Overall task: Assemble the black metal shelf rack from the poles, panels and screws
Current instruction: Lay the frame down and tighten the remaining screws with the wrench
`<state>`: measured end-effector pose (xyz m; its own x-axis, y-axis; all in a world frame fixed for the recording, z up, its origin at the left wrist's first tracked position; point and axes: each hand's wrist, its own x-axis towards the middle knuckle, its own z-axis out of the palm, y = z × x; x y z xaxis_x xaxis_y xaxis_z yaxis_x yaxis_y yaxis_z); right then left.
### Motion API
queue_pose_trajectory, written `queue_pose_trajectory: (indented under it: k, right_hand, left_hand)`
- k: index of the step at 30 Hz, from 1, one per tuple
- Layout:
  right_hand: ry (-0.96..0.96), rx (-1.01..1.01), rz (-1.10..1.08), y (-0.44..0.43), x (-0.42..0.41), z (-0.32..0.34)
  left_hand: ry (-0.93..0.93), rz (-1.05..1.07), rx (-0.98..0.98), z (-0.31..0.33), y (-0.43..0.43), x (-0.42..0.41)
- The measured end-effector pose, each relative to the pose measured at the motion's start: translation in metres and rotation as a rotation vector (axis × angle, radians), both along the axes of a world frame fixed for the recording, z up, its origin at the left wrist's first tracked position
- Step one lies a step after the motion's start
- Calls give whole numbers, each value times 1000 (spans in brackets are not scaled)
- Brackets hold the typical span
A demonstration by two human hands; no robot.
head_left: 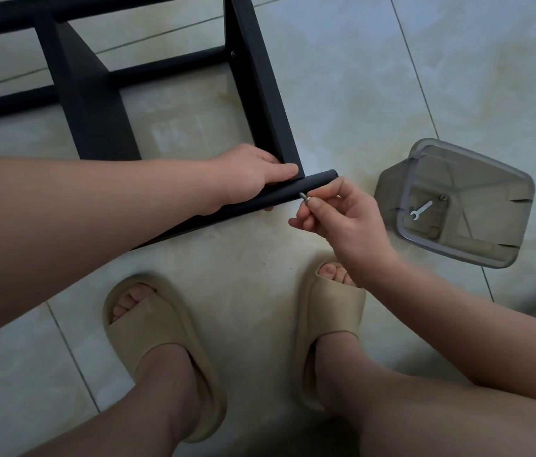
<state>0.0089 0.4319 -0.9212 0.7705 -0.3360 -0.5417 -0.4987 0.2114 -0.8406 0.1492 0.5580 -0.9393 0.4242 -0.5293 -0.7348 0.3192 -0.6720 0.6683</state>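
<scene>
The pale tiled floor (392, 77) carries the partly built black rack (95, 103), which lies flat in the upper left with its poles running crosswise between upright panels. A grey see-through container (392, 183) sits on the floor to the right, well apart from the rack, and a pair of beige slippers (148, 324) is on the person's feet at the bottom. The end panel (260, 94) stands on its edge with its near corner against a loose black pole (280, 196), which lies across the near side of the rack, its end pointing toward the container. The left hand (253, 176) grips this pole at the panel corner, fingers curled around the tube and thumb laid along the panel's lower edge. The right hand (342, 216) pinches a silver screw (304, 197) between thumb and forefinger, remaining fingers loosely curled, with the screw tip touching the pole's side near its end. A small silver wrench (421, 210) lies inside the container.
</scene>
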Motion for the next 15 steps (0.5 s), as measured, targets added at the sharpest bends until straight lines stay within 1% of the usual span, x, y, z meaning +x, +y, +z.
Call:
queue_pose_trajectory:
  k: [3,5,10,15]
  right_hand:
    - [17,46,-20,-1,3,3]
    - [36,23,-10,-1,5,4]
    - [88,-133,69,-3,8,5]
    - [37,-312,201,-6,2,0]
  left_hand:
    - [-8,-9,6,0,0,0]
    - [-3,-12,3,0,1,0]
    - [-6,-16,12,1,1,-1]
    - [-10,-10,9,2,1,-2]
